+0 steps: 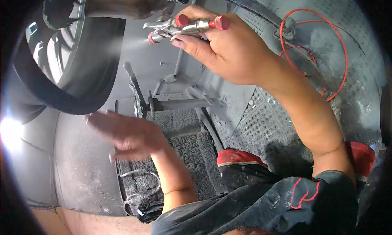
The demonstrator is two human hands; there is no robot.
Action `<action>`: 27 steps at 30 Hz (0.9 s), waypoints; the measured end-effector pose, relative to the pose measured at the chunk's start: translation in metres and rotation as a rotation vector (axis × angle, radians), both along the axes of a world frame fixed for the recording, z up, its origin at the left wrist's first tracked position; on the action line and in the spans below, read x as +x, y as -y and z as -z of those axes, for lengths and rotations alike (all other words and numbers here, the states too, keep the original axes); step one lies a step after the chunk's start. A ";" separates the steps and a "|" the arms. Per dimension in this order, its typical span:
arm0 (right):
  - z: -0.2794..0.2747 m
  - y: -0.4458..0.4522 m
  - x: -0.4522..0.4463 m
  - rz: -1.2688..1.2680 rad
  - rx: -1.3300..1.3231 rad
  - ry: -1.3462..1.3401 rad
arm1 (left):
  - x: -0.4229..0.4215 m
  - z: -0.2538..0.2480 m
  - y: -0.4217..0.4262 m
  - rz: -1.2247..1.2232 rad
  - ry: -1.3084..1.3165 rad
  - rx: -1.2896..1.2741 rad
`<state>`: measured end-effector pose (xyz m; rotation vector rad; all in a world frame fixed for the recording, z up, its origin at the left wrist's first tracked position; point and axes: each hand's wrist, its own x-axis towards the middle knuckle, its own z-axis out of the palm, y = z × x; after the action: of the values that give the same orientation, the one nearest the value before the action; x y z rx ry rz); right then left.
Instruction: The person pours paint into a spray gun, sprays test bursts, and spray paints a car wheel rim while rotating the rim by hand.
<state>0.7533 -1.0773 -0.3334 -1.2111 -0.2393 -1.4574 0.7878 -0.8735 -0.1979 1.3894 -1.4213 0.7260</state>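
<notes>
My right hand point(234, 49) is wrapped round a metal spray gun point(179, 29) with red knobs. A pale mist leaves its nozzle toward the dark inner barrel of a wheel rim point(100, 67) at the upper left. Shiny spokes show inside the rim. My left hand point(128, 135) holds nothing, with its fingers stretched out and slightly blurred. It is just below the rim's lower edge; whether it touches the rim I cannot tell.
A grey metal stand point(179, 104) rises behind my left hand. A red hose point(346, 57) lies coiled on the dusty studded floor mat point(267, 120). A dark, rough-coated block point(192, 153) is below the stand. A bright lamp point(11, 134) shines at far left.
</notes>
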 end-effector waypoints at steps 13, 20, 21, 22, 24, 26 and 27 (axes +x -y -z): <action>0.004 -0.006 0.002 0.026 0.014 -0.033 | -0.083 0.029 0.050 0.643 -0.252 -0.174; 0.000 -0.004 -0.008 0.053 -0.028 -0.065 | 0.073 0.010 -0.006 -0.250 -0.159 -0.058; -0.001 -0.004 -0.011 0.014 -0.056 -0.085 | 0.087 0.007 -0.014 -0.393 -0.137 -0.047; -0.002 -0.004 -0.011 -0.021 -0.084 -0.107 | 0.091 0.009 -0.018 -0.340 -0.023 -0.032; -0.007 -0.006 -0.004 -0.033 -0.037 0.029 | 0.053 0.016 0.008 -0.194 0.000 -0.058; -0.008 -0.009 -0.001 -0.050 0.009 0.168 | -0.032 0.021 0.046 -0.051 -0.027 -0.045; -0.008 -0.009 -0.003 -0.092 0.001 0.137 | -0.054 0.022 0.048 0.002 0.030 0.007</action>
<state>0.7501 -1.0679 -0.3250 -1.0872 -0.3825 -1.4611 0.7333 -0.9218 -0.2203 1.3882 -1.4498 0.7442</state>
